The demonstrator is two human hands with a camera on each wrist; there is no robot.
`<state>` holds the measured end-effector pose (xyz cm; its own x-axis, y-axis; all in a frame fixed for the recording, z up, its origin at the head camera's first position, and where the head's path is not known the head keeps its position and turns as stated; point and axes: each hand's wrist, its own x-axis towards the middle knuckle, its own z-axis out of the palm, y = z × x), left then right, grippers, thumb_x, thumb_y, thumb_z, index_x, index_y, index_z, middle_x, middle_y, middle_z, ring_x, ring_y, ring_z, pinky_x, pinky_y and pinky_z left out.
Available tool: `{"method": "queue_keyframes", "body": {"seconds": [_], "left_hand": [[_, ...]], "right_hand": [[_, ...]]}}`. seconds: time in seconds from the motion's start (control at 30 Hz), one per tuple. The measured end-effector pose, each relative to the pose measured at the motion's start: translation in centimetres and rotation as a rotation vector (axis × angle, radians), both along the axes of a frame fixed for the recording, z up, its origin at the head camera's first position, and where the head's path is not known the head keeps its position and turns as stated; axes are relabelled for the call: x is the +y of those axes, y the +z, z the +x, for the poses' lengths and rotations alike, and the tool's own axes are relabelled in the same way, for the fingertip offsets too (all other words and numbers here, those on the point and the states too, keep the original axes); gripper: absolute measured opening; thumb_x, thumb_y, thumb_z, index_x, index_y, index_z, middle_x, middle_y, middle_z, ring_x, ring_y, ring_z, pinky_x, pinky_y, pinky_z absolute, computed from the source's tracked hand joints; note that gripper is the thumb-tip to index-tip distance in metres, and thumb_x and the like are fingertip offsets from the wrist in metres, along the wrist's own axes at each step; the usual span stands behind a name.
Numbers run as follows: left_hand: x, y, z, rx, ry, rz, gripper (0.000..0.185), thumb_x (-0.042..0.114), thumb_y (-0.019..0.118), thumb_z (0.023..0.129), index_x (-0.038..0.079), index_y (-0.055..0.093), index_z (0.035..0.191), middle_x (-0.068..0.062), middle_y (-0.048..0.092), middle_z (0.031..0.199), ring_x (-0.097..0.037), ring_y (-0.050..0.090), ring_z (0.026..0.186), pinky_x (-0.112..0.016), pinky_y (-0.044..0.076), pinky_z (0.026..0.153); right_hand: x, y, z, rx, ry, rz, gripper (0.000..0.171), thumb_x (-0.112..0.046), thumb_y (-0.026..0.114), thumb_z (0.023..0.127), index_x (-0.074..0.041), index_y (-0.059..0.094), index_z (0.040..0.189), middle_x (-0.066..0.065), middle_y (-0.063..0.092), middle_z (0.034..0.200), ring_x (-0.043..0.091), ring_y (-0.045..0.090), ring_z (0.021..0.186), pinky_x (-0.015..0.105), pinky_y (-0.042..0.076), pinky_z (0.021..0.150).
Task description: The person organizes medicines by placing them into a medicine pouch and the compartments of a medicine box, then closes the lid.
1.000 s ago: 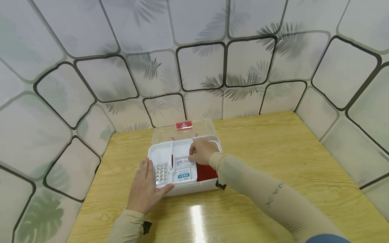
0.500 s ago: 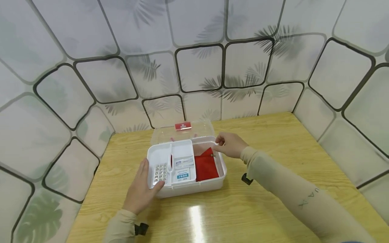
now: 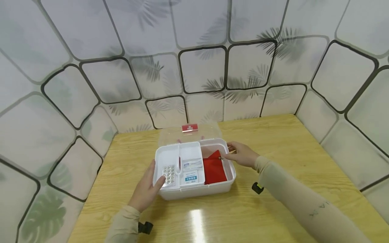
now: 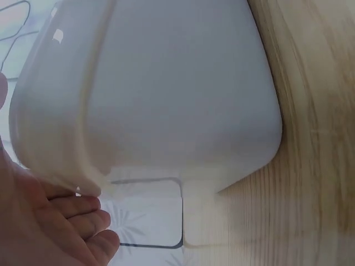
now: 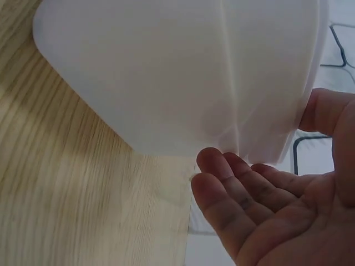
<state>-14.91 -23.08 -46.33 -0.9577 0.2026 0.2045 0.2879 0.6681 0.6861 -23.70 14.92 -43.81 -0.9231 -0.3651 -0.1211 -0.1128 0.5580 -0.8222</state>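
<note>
Head cam: box (image 3: 194, 190) sits mid-table, lid up at 12 o'clock. My left hand (image 3: 145, 190) lies flat on its 9 o'clock wall, thumb over the rim.

Right wrist: right hand (image 5: 283, 210) cups the 3 o'clock rim, fingers loosely bent; probably touching, hard to tell.

Best to press evenly from both sides.

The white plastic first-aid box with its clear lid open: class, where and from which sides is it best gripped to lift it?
Probably grip the white plastic first-aid box under its rim at both short ends: left hand from the left, right hand from the right. The box is wide and open-topped, so a two-sided hold should keep it level.
</note>
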Motion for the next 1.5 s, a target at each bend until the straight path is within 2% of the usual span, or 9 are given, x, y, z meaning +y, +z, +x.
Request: {"method": "queue_keyframes", "body": {"seconds": [0.33,0.47,0.63,0.73,0.87,1.0,1.2,1.4,1.5], "left_hand": [[2.0,0.6,-0.1,-0.079,-0.134,0.112,0.060,0.031,0.048,0.101,0.003,0.027,0.150,-0.015,0.034,0.151,-0.034,0.031,0.138,-0.054,0.028,0.108],[2.2,2.2,-1.8,-0.254,-0.096,0.274,0.061,0.036,0.039,0.104,0.002,0.021,0.151,-0.018,0.038,0.149,-0.035,0.032,0.138,-0.054,0.027,0.109],[2.2,3.1,-5.5,-0.487,-0.049,0.412,0.076,0.056,0.034,0.100,0.000,0.021,0.150,-0.022,0.041,0.144,-0.037,0.036,0.135,-0.050,0.025,0.111],[2.0,2.0,-7.7,-0.572,-0.030,0.434,0.077,0.059,0.030,0.099,0.000,0.025,0.148,-0.022,0.046,0.140,-0.036,0.041,0.132,-0.049,0.028,0.110],[2.2,1.5,-9.5,-0.656,-0.011,0.442,0.072,0.052,0.028,0.102,0.000,0.022,0.150,-0.024,0.049,0.137,-0.037,0.044,0.129,-0.049,0.029,0.110],[2.5,1.5,-10.3,-0.682,-0.004,0.431,0.070,0.053,0.031,0.101,0.001,0.029,0.148,-0.021,0.052,0.136,-0.035,0.045,0.128,-0.048,0.031,0.109],[3.0,1.3,-10.7,-0.658,-0.037,0.405,0.055,0.044,0.037,0.103,0.002,0.048,0.137,-0.015,0.056,0.130,-0.030,0.049,0.125,-0.046,0.034,0.107],[3.1,1.0,-10.8,-0.648,-0.075,0.405,0.063,0.045,0.041,0.102,0.000,0.036,0.145,-0.015,0.046,0.142,-0.032,0.043,0.131,-0.046,0.033,0.108],[3.1,0.8,-11.0,-0.625,-0.076,0.401,0.065,0.043,0.042,0.102,0.001,0.027,0.149,-0.015,0.033,0.152,-0.032,0.033,0.138,-0.047,0.028,0.110]], "right_hand": [[5.5,0.3,2.4,-0.067,0.010,-0.026,0.064,-0.016,0.060,0.094,0.006,0.028,0.145,0.026,0.047,0.133,0.041,0.049,0.120,0.048,0.048,0.090],[6.6,1.0,2.0,-0.128,-0.020,-0.048,0.070,-0.030,0.056,0.098,0.008,0.022,0.147,0.030,0.043,0.137,0.042,0.048,0.122,0.052,0.044,0.096],[6.8,1.0,0.3,-0.281,-0.061,-0.132,0.073,-0.046,0.042,0.101,0.007,0.025,0.147,0.028,0.042,0.141,0.040,0.046,0.126,0.054,0.036,0.103],[6.5,0.4,-0.7,-0.347,-0.068,-0.188,0.068,-0.048,0.036,0.102,0.004,0.034,0.145,0.025,0.046,0.140,0.038,0.044,0.129,0.054,0.032,0.107],[5.8,-0.3,-1.6,-0.383,-0.062,-0.251,0.062,-0.047,0.033,0.103,0.004,0.047,0.137,0.019,0.057,0.129,0.032,0.051,0.124,0.051,0.032,0.108],[5.3,-0.4,-1.9,-0.374,-0.077,-0.269,0.056,-0.042,0.033,0.104,0.005,0.053,0.129,0.015,0.064,0.117,0.027,0.058,0.112,0.048,0.037,0.104],[5.1,-0.6,-2.2,-0.361,-0.062,-0.259,0.055,-0.036,0.034,0.105,0.006,0.041,0.139,0.017,0.059,0.123,0.026,0.057,0.112,0.048,0.038,0.103],[5.2,-0.7,-2.5,-0.362,-0.052,-0.258,0.053,-0.032,0.033,0.106,0.007,0.035,0.142,0.019,0.056,0.126,0.028,0.054,0.116,0.049,0.037,0.104],[5.3,-0.7,-2.5,-0.353,-0.034,-0.272,0.056,-0.031,0.033,0.106,0.008,0.025,0.146,0.024,0.046,0.138,0.037,0.043,0.129,0.052,0.032,0.107]]}}
